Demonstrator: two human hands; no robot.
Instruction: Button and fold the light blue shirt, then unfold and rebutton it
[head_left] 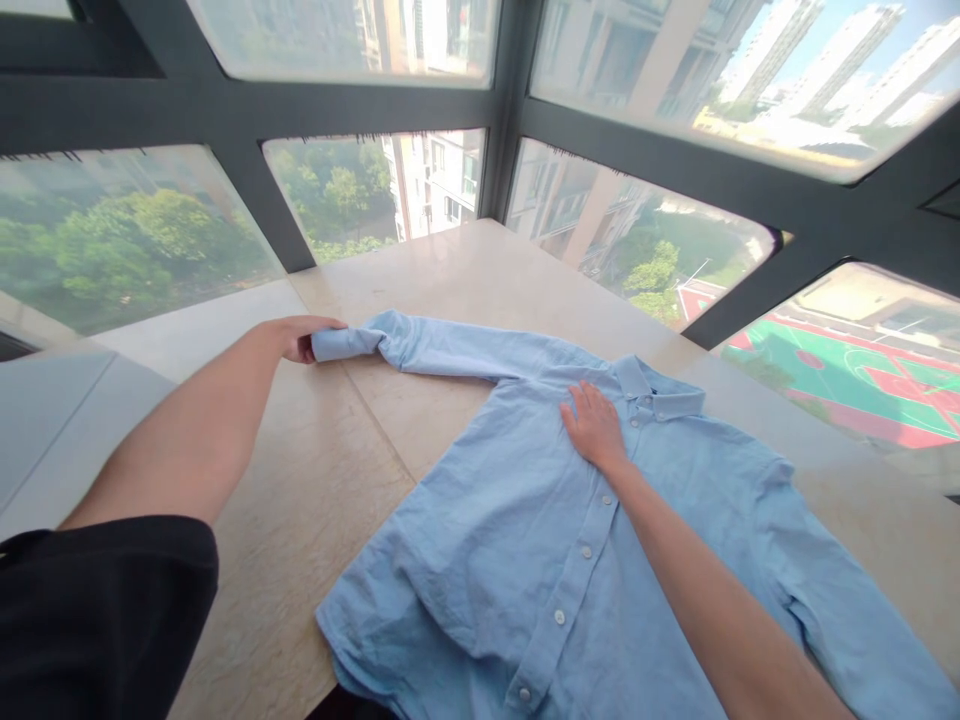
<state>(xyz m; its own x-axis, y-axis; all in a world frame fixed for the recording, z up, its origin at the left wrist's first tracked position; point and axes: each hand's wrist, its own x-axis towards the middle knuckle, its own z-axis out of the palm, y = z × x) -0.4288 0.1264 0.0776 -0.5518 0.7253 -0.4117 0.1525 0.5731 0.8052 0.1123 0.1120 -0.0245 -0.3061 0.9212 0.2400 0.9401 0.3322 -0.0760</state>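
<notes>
A light blue button-up shirt (465, 540) lies front side up on a beige stone ledge, its collar (667, 395) toward the window corner. One sleeve (465, 345) stretches out to the left, bunched and twisted near the cuff (337, 345). My left hand (304, 337) grips the end of that cuff, thumb above and fingers curled beneath. On the chest, just left of the button placket, my right hand (595, 425) rests flat with its fingers extended. The other sleeve (847, 570) runs down to the lower right, and its end is out of frame.
The stone ledge (435, 265) fills the corner below large windows with dark grey frames (514, 110). A pale panel (52, 420) borders it at the left. Beyond the glass are trees, buildings and a sports court. The shirt's hem reaches the near edge.
</notes>
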